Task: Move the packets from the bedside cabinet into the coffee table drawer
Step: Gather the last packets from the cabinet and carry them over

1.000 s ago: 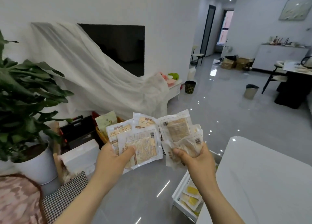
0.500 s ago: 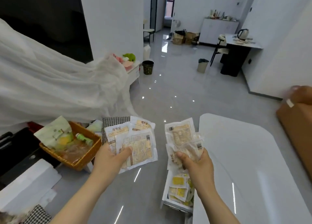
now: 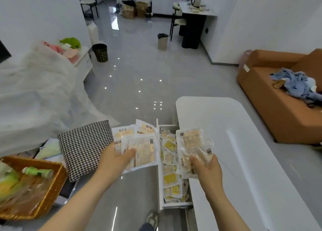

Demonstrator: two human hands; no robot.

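A black-and-white houndstooth fabric cushion (image 3: 85, 148), a golden-brown woven wicker basket (image 3: 50, 187), an orange-brown upholstered sofa (image 3: 271, 112) and white-and-yellow plastic packets (image 3: 142, 149) on glossy grey floor tiles (image 3: 139, 65).

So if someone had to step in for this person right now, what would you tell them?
Left hand: grips a fan of hand-warmer packets, held over the floor just left of the drawer.
Right hand: grips a second bunch of packets above the drawer's right side.
Drawer: pulled open from the coffee table, with many small yellow-and-white packets lying in it.
Done: both handfuls are at the drawer.
Left: lower both handfuls into the drawer and let go. The bedside cabinet is out of view, so I can't tell whether more packets wait there.
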